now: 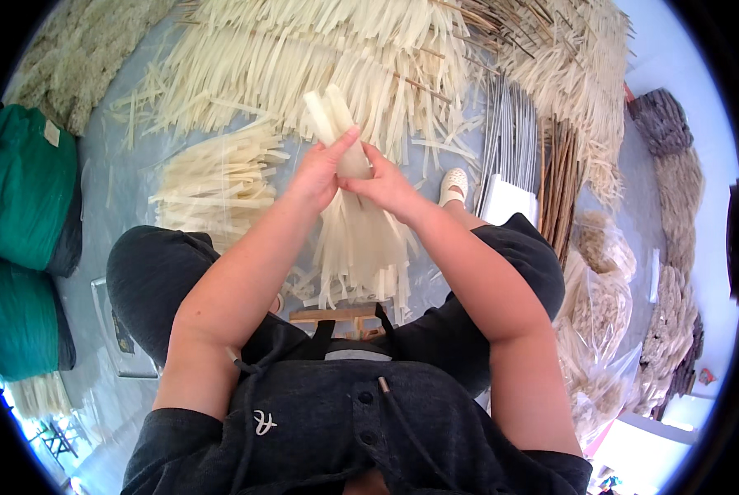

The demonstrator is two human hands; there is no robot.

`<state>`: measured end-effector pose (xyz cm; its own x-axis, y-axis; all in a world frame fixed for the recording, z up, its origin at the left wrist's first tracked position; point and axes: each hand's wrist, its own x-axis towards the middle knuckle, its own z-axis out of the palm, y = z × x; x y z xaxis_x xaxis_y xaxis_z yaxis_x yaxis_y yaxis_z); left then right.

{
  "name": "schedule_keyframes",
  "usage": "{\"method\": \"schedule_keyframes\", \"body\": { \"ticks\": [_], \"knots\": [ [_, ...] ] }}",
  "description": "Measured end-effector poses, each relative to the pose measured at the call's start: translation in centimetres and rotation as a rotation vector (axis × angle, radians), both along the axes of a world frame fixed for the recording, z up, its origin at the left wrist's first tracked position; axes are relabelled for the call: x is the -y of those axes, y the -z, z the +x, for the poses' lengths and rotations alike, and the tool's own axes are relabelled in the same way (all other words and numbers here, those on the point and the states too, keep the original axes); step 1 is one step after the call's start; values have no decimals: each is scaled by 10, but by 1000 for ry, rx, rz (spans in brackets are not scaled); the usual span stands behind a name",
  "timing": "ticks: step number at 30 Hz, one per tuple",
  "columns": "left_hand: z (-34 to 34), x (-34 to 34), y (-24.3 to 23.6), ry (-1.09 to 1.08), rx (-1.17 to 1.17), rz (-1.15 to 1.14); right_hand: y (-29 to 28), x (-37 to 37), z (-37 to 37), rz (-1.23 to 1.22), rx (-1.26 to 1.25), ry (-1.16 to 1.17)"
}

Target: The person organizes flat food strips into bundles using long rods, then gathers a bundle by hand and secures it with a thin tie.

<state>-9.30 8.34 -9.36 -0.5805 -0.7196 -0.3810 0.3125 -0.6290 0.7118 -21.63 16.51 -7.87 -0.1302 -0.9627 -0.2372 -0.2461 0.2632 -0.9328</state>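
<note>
Both of my hands are raised in front of me, above the floor between my knees. My left hand (316, 175) pinches a small bundle of flat, pale cream strips (329, 118), thumb on top. The bundle's upper ends stick up past my thumb. My right hand (385, 181) grips the same strips lower down, its thumb and fingers at the bundle's edge. Below my hands a loose heap of similar strips (361, 247) lies on the floor. What the strips are made of I cannot tell. My fingers partly hide the middle of the bundle.
Another pile of strips (221, 177) lies left of my hands. Long rows of strips hung on sticks (312, 66) spread beyond. Metal rods (508, 124) and brown sticks (559, 181) lie right, near a filled plastic bag (596, 305). Green sacks (31, 190) stand far left.
</note>
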Motion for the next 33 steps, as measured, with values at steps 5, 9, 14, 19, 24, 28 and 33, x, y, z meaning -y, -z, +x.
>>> {"method": "schedule_keyframes", "body": {
  "ticks": [5,9,14,19,24,28,33],
  "knots": [
    [7,-12,59,112,186,193,74,-9,-22,153,309,177],
    [30,-19,151,150,339,282,176,-39,-35,206,-35,358],
    [54,-22,202,149,780,197,225,-66,-54,252,-202,346],
    [62,-15,243,114,899,171,239,-80,-83,464,-466,468],
    [46,-13,264,203,963,102,251,-72,-94,593,-247,544],
    [26,-17,269,228,949,91,269,-49,-66,484,-149,374],
    [34,-10,259,252,881,113,247,-11,-34,520,-158,171]
  ]
}}
